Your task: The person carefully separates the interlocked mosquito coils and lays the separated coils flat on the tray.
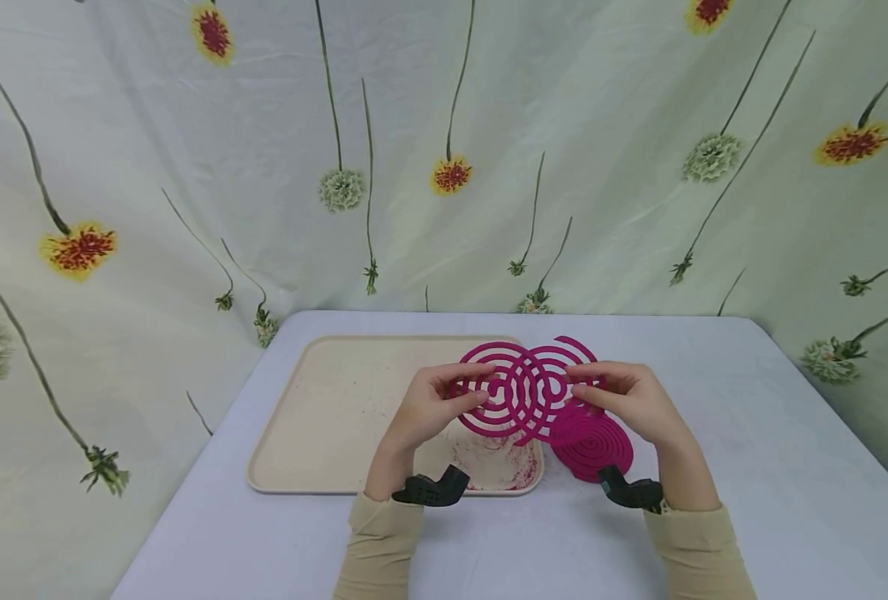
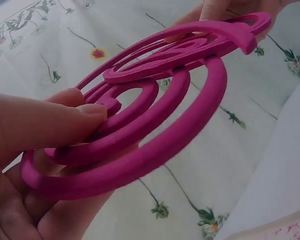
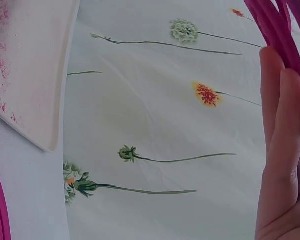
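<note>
Above the table, my left hand (image 1: 430,406) pinches a magenta mosquito coil (image 2: 162,167) between thumb and fingers near its spiral centre. My right hand (image 1: 633,400) pinches a second magenta coil (image 3: 285,42) by its right side. The two coils overlap in the middle, their rings crossing one another. In the left wrist view the second coil lies tilted across the far part of the first. Below the right hand, a round stack of magenta coils (image 1: 597,454) lies on the table. Only the fingers of the right hand and a piece of coil show in the right wrist view.
A beige tray (image 1: 331,417) lies at the left and middle of the white table (image 1: 751,442). Magenta crumbs and dust (image 1: 522,477) mark its near right corner, close to the stack. A flower-printed cloth (image 1: 616,167) hangs behind the table.
</note>
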Demonstrator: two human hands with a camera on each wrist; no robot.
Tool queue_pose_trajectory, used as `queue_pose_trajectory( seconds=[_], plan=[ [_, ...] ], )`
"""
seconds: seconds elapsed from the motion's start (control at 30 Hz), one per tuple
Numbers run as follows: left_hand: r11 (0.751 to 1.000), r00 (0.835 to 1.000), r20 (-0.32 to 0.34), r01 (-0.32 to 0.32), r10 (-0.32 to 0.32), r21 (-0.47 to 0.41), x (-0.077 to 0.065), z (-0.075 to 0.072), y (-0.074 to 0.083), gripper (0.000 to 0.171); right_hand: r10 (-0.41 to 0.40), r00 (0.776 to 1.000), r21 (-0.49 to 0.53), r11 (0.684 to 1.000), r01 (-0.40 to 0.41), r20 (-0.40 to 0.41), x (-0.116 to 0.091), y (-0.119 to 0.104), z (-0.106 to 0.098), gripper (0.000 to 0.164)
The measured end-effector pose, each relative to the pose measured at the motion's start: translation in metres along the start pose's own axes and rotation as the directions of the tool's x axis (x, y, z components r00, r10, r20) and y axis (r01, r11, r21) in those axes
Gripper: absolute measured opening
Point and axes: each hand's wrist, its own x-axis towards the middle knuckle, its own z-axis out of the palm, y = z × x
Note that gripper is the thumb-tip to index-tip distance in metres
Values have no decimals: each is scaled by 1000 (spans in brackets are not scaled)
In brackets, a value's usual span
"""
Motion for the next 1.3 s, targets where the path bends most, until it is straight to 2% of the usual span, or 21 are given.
queue_pose_trajectory(
  seconds=[0.13,0.27,0.4,0.53,0.63,0.73,0.8,0.83,0.87,0.93,1.0,1.07,1.17,1.23,1.3],
  plan=[
    [1000,996,-87,4,-7,-28,2,4,2,33,7,995,2,1000,-7,-103,1,-1,4,27],
    [999,978,-209,-7,-2,-42,5,9,4,33,8,976,28,1000,-2,-219,3,-3,11,28],
    [998,949,-313,-51,37,-37,8,14,3,33,14,953,55,998,3,-304,5,-5,17,29],
    [995,911,-407,-84,59,-44,11,20,3,31,30,926,92,996,5,-375,7,-5,22,29],
    [992,879,-476,-84,29,-96,12,27,4,29,32,910,152,988,34,-413,9,-4,25,28],
    [983,851,-525,-90,-7,-158,13,34,4,29,16,905,206,975,79,-425,9,-4,28,27],
    [978,845,-535,-89,-26,-189,13,36,3,30,8,913,194,978,78,-407,8,-3,27,27],
    [975,850,-526,-88,-32,-202,13,37,3,30,6,921,176,982,68,-389,8,-3,26,26],
    [975,862,-505,-81,-36,-208,13,36,2,31,4,931,157,986,58,-366,7,-2,24,26],
    [974,905,-424,-66,-34,-218,11,31,2,31,7,954,102,994,25,-301,4,-1,18,25],
    [978,952,-307,-47,-19,-205,9,24,1,29,7,972,60,998,8,-236,2,0,11,26],
    [984,982,-191,-38,4,-173,7,16,0,28,3,982,48,999,6,-189,1,1,5,27],
    [992,995,-88,-45,35,-121,3,6,-1,27,-4,988,53,999,13,-153,0,1,0,29],
    [993,997,-59,-45,39,-107,2,3,0,27,-1,990,55,998,8,-140,-1,1,-2,30],
    [995,998,-61,-39,33,-96,2,3,1,27,4,990,58,998,4,-140,-1,1,-1,31]
  ],
)
